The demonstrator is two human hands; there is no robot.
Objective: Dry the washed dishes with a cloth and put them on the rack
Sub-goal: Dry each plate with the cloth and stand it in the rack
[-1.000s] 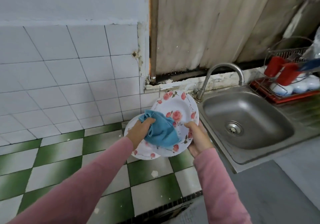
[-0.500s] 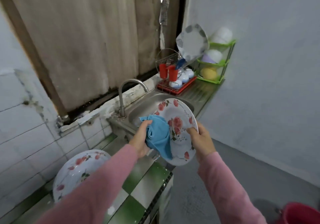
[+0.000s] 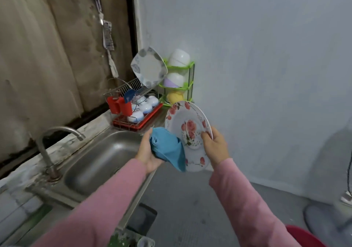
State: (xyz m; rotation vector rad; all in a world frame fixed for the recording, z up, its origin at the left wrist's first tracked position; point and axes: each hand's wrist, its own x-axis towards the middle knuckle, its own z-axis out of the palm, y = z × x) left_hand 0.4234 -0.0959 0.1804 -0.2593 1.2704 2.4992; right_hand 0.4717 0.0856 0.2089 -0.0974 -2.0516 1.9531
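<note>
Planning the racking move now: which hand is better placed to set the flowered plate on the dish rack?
Right, most likely: the right hand grips the flowered plate by its rim, while the left hand holds the blue cloth.

floral plate (image 3: 187, 132) 1 | square plate (image 3: 149, 68) 1 | cloth (image 3: 169, 149) 1 | red cups (image 3: 125, 107) 2 | wire rack (image 3: 122, 85) 1 | green rack (image 3: 188, 64) 1 | sink (image 3: 106, 157) 1 | tap (image 3: 62, 128) 1

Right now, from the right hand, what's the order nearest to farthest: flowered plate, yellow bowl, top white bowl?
1. Flowered plate, held by the right hand.
2. Yellow bowl, green rack's bottom tier, beyond the plate.
3. White bowl, top tier, highest up.
</note>
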